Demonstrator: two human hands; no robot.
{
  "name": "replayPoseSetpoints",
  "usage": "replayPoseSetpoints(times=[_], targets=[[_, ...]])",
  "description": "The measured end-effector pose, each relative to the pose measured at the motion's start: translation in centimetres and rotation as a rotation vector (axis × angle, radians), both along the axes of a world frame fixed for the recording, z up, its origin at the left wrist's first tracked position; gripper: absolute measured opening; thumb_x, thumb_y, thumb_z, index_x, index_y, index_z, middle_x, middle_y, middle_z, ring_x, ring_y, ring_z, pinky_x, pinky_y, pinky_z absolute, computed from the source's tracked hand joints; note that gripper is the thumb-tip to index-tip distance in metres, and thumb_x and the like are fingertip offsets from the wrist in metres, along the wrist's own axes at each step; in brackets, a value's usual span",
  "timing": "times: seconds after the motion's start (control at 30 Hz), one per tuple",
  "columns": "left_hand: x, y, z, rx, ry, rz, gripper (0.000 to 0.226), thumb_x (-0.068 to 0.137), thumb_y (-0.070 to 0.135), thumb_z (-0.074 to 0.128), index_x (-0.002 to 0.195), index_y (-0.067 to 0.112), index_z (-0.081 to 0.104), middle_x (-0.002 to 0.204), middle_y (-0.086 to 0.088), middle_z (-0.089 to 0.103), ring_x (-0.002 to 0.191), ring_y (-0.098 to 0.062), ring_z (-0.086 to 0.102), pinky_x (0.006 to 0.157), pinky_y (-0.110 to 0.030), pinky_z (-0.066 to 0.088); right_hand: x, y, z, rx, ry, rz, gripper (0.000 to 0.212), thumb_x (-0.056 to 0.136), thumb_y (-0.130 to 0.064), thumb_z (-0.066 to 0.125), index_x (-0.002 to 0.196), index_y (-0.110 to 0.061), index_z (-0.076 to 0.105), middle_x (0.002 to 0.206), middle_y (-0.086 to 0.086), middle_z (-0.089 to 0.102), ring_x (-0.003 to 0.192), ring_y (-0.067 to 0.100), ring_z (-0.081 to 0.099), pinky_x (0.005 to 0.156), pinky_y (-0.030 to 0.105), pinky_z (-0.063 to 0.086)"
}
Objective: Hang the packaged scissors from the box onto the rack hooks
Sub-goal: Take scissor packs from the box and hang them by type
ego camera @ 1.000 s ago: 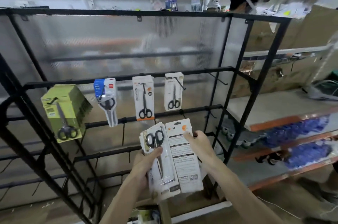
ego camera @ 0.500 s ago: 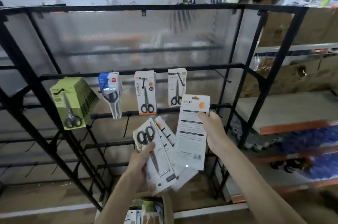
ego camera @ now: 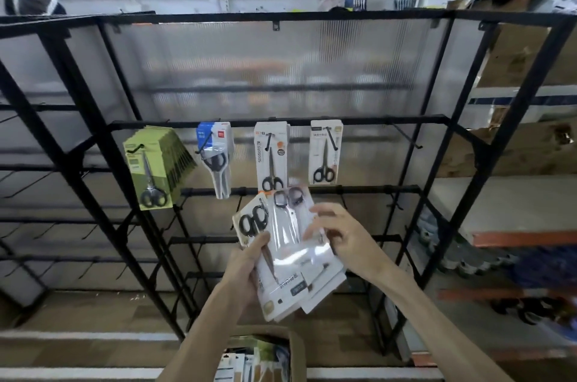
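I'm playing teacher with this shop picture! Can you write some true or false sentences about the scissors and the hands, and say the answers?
1. The left hand holds a fan of scissor packs. True.
2. The green packs hang furthest right on the rack. False: they hang furthest left.
3. The right hand touches the held packs. True.
4. The box below is empty. False: packs show inside it.
5. Every hook on that rail has packs. False: one hook at the right is bare.
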State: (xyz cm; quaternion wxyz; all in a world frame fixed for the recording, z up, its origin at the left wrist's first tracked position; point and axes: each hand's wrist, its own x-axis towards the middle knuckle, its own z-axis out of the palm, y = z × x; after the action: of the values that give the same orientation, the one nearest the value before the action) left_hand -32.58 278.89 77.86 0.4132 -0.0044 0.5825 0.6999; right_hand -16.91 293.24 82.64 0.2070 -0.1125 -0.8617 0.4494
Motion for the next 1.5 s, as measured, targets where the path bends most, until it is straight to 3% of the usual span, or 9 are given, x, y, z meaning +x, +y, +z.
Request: replayPoseSetpoints(times=[0.17, 0.37, 0.5, 0.6, 0.73, 0.93, 1.17, 1.37, 1.5], targets=[[-0.8, -0.5, -0.4, 0.007, 0.027, 0.077, 0.034, 0.091, 0.014, 0.073, 0.118, -0.006, 0.065, 0.101, -0.025, 0.076, 0.097, -0.044, 0.072, 0.080, -0.051, 0.061, 1.0, 0.4, -0.2, -0.225, -0.150, 0.059, 0.027, 0.086, -0.010, 0.063, 0.100, -0.027, 0.079, 0.138, -0.028, 0.049, 0.127, -0.010, 0.046, 0.101, 0.020, 0.045], [-1.5, -1.5, -1.1, -0.036, 0.044, 0.089, 0.026, 0.092, 0.014, 0.073, 0.111, -0.002, 0.067, 0.096, -0.022, 0.077, 0.085, -0.038, 0.075, 0.074, -0.045, 0.061, -1.8, -0.4, -0.8, -0.369, -0.131, -0.241, 0.013, 0.096, -0.020, 0.061, 0.108, -0.024, 0.064, 0.112, -0.005, 0.063, 0.105, 0.011, 0.060, 0.081, 0.020, 0.045], [-3.2, -2.7, -1.1, -0.040, 0.064, 0.078, 0.026, 0.092, 0.013, 0.073, 0.112, -0.002, 0.067, 0.097, -0.022, 0.077, 0.086, -0.038, 0.075, 0.070, -0.042, 0.061, -4.1, -1.2, -1.3, -0.431, -0.206, -0.202, 0.046, 0.087, -0.025, 0.072, 0.127, -0.030, 0.051, 0.121, -0.014, 0.053, 0.116, 0.009, 0.054, 0.091, 0.030, 0.048], [-5.1, -3.7, -1.1, -0.066, 0.065, 0.051, 0.028, 0.091, 0.014, 0.074, 0.113, -0.002, 0.068, 0.098, -0.022, 0.077, 0.089, -0.038, 0.075, 0.076, -0.045, 0.061, -5.9, -1.1, -1.1, -0.264, -0.244, -0.134, 0.031, 0.094, -0.025, 0.066, 0.122, -0.035, 0.055, 0.122, -0.009, 0.059, 0.118, 0.010, 0.057, 0.092, 0.036, 0.055], [-8.2, -4.8, -1.2, -0.089, 0.052, -0.014, 0.029, 0.090, 0.017, 0.076, 0.110, -0.003, 0.067, 0.096, -0.022, 0.077, 0.086, -0.038, 0.076, 0.075, -0.044, 0.061, -8.3, -2.4, 0.7, 0.130, -0.467, 0.012, 0.084, 0.081, -0.030, 0.077, 0.143, -0.044, 0.022, 0.142, -0.002, 0.041, 0.121, 0.020, 0.054, 0.100, 0.043, 0.049], [-11.9, -5.6, -1.6, -0.051, 0.097, -0.139, 0.035, 0.091, 0.014, 0.074, 0.118, -0.006, 0.065, 0.102, -0.024, 0.076, 0.092, -0.038, 0.074, 0.081, -0.047, 0.061, -13.6, -5.0, 2.2, 1.033, -0.570, 0.344, 0.093, 0.080, -0.036, 0.079, 0.152, -0.042, 0.020, 0.165, -0.007, 0.002, 0.152, 0.020, -0.012, 0.122, 0.048, 0.017], [-14.4, -6.1, -2.5, -0.009, 0.105, -0.312, 0.050, 0.085, 0.015, 0.080, 0.128, 0.002, 0.059, 0.110, -0.020, 0.075, 0.101, -0.036, 0.073, 0.085, -0.046, 0.060, -16.4, -5.6, 1.5, 1.157, -0.599, 0.385, 0.064, 0.065, -0.055, 0.081, 0.107, -0.025, 0.044, 0.119, -0.009, 0.044, 0.124, 0.018, 0.035, 0.105, 0.040, 0.031], [-17.5, -6.4, -2.5, -0.022, 0.099, -0.182, 0.023, 0.089, 0.010, 0.075, 0.109, 0.007, 0.063, 0.090, -0.014, 0.079, 0.078, -0.030, 0.077, 0.071, -0.040, 0.059, -14.6, -3.0, 0.8, 0.137, -0.437, 0.064, 0.022, 0.079, -0.029, 0.078, 0.079, -0.029, 0.056, 0.080, -0.007, 0.065, 0.077, 0.018, 0.063, 0.070, 0.036, 0.044], [-18.7, -5.3, -2.8, -0.015, 0.087, -0.115, 0.022, 0.089, 0.008, 0.075, 0.109, 0.004, 0.066, 0.090, -0.017, 0.078, 0.080, -0.032, 0.077, 0.078, -0.045, 0.059, -14.6, -0.5, -0.5, -0.308, 0.064, -0.325, 0.012, 0.093, -0.016, 0.070, 0.103, -0.020, 0.074, 0.101, -0.009, 0.077, 0.099, 0.014, 0.072, 0.080, 0.024, 0.054]])
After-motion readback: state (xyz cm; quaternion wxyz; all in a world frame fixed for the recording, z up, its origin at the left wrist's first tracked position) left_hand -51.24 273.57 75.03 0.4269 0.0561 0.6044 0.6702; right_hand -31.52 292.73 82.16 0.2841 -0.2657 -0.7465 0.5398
